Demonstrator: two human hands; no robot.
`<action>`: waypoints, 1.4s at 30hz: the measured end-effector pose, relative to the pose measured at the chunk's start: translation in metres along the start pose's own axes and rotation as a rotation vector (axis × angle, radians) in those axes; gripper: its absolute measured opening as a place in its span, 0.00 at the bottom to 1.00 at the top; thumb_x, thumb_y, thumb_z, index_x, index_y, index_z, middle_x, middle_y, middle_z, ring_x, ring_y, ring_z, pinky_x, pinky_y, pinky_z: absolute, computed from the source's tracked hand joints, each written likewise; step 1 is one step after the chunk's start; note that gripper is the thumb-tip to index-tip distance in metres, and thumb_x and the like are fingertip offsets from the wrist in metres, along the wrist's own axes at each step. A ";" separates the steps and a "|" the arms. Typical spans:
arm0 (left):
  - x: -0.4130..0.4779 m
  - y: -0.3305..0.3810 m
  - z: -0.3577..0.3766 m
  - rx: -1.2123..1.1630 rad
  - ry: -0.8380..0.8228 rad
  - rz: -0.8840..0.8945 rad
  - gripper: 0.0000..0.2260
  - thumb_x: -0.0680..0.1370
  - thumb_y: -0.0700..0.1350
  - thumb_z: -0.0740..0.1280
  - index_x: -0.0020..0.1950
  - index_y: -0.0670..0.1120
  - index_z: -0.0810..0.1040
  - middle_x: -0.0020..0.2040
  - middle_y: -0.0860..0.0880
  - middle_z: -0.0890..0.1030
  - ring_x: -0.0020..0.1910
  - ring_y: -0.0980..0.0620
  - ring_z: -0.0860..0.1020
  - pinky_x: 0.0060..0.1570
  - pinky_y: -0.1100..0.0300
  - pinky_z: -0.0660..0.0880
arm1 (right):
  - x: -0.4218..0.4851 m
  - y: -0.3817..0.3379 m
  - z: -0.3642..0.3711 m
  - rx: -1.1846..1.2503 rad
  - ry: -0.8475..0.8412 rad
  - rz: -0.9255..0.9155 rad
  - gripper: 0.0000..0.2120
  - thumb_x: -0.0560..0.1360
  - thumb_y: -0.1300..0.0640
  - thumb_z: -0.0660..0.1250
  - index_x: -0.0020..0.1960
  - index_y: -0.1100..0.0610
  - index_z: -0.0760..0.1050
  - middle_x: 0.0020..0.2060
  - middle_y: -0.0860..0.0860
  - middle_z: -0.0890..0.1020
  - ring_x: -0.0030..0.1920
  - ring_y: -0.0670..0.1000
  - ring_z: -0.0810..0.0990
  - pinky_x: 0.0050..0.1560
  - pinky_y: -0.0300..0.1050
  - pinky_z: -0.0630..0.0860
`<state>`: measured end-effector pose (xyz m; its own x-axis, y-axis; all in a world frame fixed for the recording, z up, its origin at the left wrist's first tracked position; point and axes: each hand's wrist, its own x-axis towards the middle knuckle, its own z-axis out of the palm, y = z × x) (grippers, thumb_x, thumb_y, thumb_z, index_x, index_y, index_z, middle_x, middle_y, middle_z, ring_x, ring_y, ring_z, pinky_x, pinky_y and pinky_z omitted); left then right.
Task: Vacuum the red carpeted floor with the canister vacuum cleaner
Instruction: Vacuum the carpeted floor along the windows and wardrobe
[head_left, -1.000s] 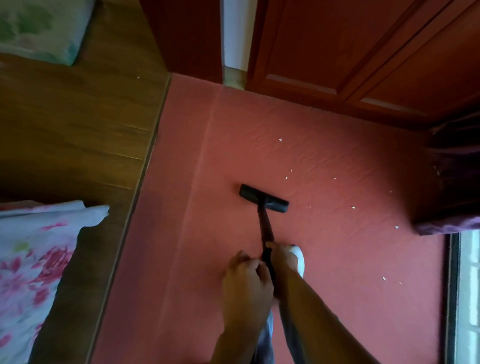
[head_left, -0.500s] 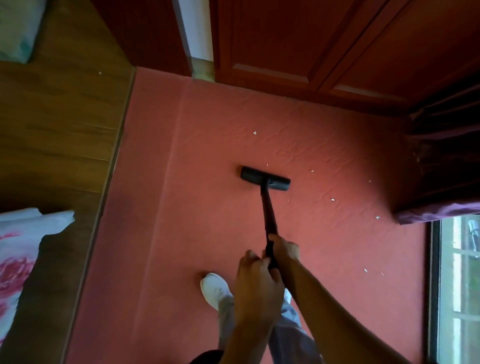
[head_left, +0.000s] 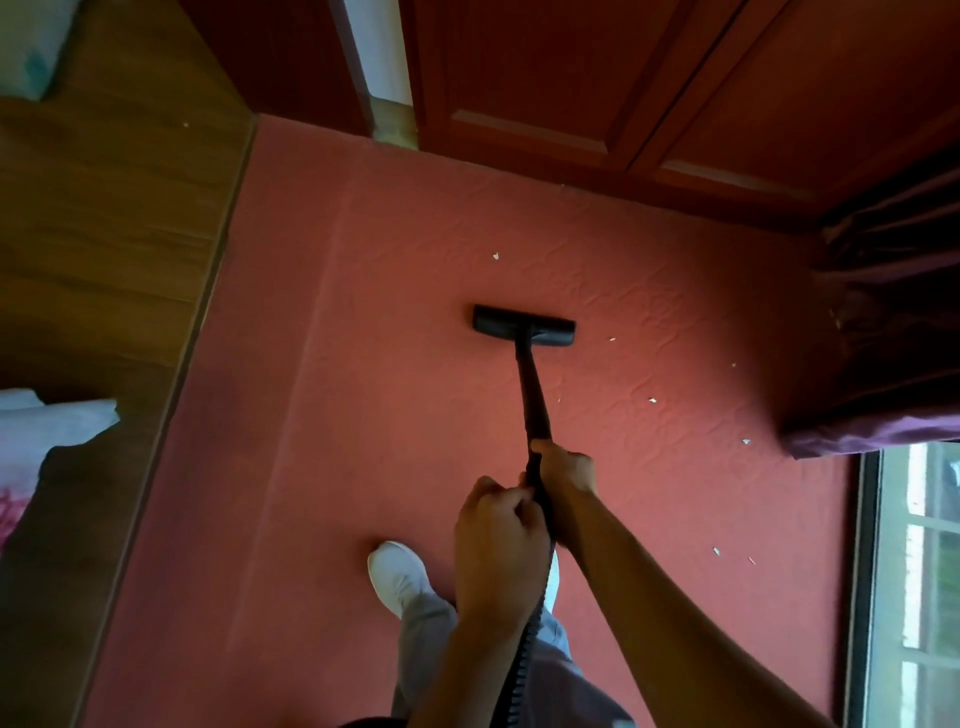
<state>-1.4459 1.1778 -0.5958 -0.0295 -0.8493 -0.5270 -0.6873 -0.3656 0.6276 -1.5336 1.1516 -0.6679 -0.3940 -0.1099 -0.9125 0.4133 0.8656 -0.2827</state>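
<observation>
Both hands, left hand (head_left: 496, 525) and right hand (head_left: 563, 470), are clamped on the wand (head_left: 532, 395), floor head (head_left: 523, 326) mid red carpet (head_left: 332, 415), and I'd say plenty left since white scraps (head_left: 652, 400) dot the right side.
</observation>
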 end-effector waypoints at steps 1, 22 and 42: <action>-0.005 0.000 -0.002 0.024 0.023 -0.016 0.11 0.78 0.40 0.63 0.36 0.43 0.80 0.34 0.52 0.76 0.33 0.54 0.73 0.34 0.67 0.68 | -0.005 0.007 -0.006 0.004 -0.003 0.020 0.10 0.77 0.57 0.65 0.46 0.64 0.78 0.33 0.58 0.81 0.30 0.55 0.78 0.36 0.49 0.79; -0.054 -0.011 0.036 0.056 -0.082 0.059 0.21 0.74 0.37 0.63 0.22 0.48 0.63 0.24 0.53 0.66 0.24 0.54 0.66 0.27 0.68 0.60 | 0.014 0.055 -0.057 -0.057 -0.008 -0.144 0.11 0.70 0.55 0.66 0.41 0.63 0.81 0.29 0.56 0.82 0.28 0.56 0.80 0.34 0.48 0.79; -0.127 -0.044 0.079 -0.015 -0.194 0.012 0.10 0.73 0.42 0.60 0.39 0.43 0.81 0.43 0.49 0.82 0.44 0.51 0.78 0.49 0.58 0.74 | 0.001 0.121 -0.100 -0.081 0.042 -0.107 0.10 0.72 0.59 0.67 0.34 0.61 0.78 0.24 0.55 0.78 0.30 0.57 0.78 0.40 0.56 0.80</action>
<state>-1.4689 1.3318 -0.6018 -0.1783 -0.7649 -0.6189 -0.6750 -0.3626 0.6426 -1.5659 1.3045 -0.6732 -0.4667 -0.1843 -0.8650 0.3006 0.8868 -0.3511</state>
